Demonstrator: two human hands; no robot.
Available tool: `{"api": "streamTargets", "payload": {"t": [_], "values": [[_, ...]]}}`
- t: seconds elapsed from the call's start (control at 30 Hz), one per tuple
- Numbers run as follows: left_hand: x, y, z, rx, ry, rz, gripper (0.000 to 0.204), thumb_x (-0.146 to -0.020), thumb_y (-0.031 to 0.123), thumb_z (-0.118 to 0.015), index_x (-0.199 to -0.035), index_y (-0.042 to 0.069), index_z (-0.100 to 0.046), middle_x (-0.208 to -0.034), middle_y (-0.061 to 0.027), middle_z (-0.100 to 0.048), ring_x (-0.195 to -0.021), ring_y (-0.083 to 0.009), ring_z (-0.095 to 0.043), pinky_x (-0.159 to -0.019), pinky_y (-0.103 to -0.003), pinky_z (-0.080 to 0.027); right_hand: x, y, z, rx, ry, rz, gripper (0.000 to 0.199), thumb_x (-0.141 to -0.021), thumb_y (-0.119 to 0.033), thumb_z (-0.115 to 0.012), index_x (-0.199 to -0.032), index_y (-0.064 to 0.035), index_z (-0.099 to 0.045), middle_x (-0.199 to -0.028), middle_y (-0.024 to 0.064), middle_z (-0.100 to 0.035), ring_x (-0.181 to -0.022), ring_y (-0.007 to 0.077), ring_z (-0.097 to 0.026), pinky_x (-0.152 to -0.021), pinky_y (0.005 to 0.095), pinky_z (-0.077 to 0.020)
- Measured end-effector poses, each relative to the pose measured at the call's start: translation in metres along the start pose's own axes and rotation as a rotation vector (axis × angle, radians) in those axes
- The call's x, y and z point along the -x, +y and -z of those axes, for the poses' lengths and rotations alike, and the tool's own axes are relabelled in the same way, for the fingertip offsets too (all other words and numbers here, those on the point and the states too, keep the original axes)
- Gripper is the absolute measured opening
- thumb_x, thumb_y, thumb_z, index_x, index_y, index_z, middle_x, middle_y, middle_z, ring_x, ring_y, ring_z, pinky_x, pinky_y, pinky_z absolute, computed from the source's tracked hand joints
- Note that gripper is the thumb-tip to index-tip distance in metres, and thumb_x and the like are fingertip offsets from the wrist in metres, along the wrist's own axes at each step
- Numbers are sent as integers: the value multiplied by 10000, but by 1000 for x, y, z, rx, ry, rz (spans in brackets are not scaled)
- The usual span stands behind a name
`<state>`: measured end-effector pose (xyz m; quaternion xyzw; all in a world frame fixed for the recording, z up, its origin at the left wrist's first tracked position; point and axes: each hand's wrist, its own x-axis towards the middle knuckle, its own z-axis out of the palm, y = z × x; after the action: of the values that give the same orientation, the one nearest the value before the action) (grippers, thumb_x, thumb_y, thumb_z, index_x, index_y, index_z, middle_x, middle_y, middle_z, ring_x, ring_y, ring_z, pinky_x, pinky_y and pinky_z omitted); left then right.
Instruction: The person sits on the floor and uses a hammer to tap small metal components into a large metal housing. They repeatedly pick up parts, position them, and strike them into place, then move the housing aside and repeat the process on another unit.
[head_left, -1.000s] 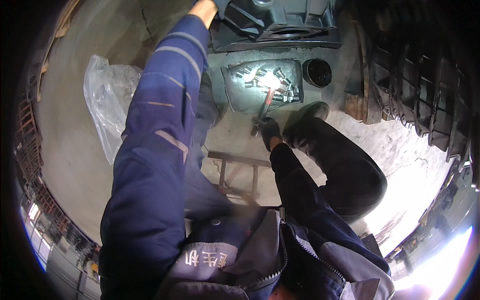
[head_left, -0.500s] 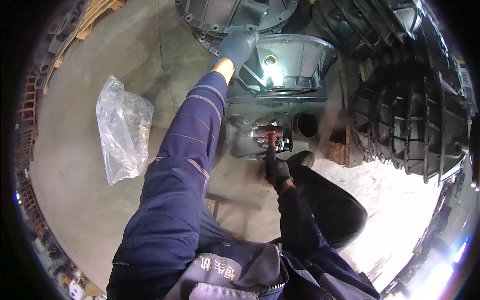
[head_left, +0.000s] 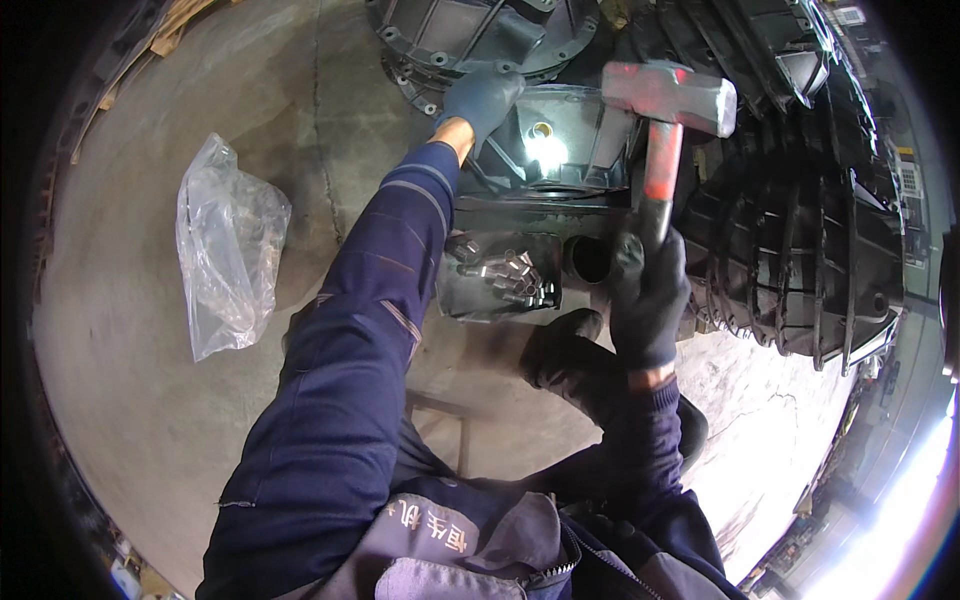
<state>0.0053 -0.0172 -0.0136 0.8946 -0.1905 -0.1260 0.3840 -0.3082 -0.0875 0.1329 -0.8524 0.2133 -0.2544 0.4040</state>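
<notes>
We see the right hand (head_left: 648, 300), in a dark glove, wrapped tight around the lower end of a sledgehammer (head_left: 665, 130) handle. The handle is red along its upper part and rises straight up out of the fist, so the grey steel head sits well above the hand, over the dark ribbed housings (head_left: 800, 230) on the right. The left hand (head_left: 482, 97), in a grey glove, reaches forward at the end of the blue sleeve and lies flat, fingers curled, on the rim of the dark metal casing (head_left: 560, 145); we cannot tell whether it grips that rim or only presses on it. Just below the casing a small tray of bright metal bolts (head_left: 505, 280) stands on the concrete floor (head_left: 150, 420). A crumpled clear plastic bag (head_left: 228, 255) lies on the floor well to the left.
</notes>
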Motion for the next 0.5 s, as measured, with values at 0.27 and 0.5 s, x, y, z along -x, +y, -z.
{"api": "streamTargets", "payload": {"t": [0.27,0.5], "values": [[3,-1,3,-7,0,-25,502,-951,456,-482,-1127,57,-731,-1157,-248,-711,-1107,-446,-663,-946,-507,-501,-35,28,1,525,-312,-39,302,-884,-291,-712,-1033,-60,-588,-832,252,-694,-789,471,-692,-670,552,-540],[5,5,3,48,5,-5,493,-930,430,-465,-1094,46,-727,-1144,-255,-705,-1082,-453,-665,-929,-513,-507,-25,12,1,298,-6,38,281,-909,-225,-739,-969,-36,-541,-741,236,-663,-694,451,-681,-596,485,-526]]}}
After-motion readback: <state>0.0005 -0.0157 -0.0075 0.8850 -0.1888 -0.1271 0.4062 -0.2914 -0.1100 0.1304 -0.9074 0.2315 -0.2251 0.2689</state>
